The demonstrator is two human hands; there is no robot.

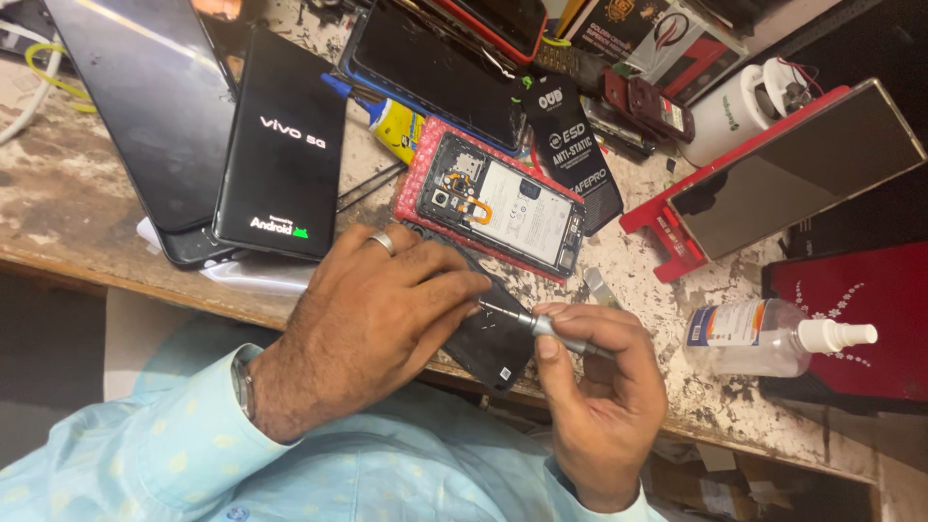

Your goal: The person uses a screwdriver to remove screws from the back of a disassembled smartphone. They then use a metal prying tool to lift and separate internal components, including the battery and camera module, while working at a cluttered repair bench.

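Observation:
My left hand (372,314), with a ring on one finger, presses down on a black phone back cover (493,343) lying at the near edge of the worn workbench (68,208). My right hand (599,387) grips a thin metal screwdriver (541,324) whose tip points left toward my left fingertips over the cover. Just beyond my hands an opened phone (503,205) with its insides and white battery showing rests on a pink bubble-wrap pad (414,184).
A lit black phone (282,145) and a dark screen panel (155,106) lie at the left. A clear spray bottle (764,338) lies at the right beside a red case (870,319). A phone in a red holder (773,179), a glue tube (391,121) and boxes crowd the back.

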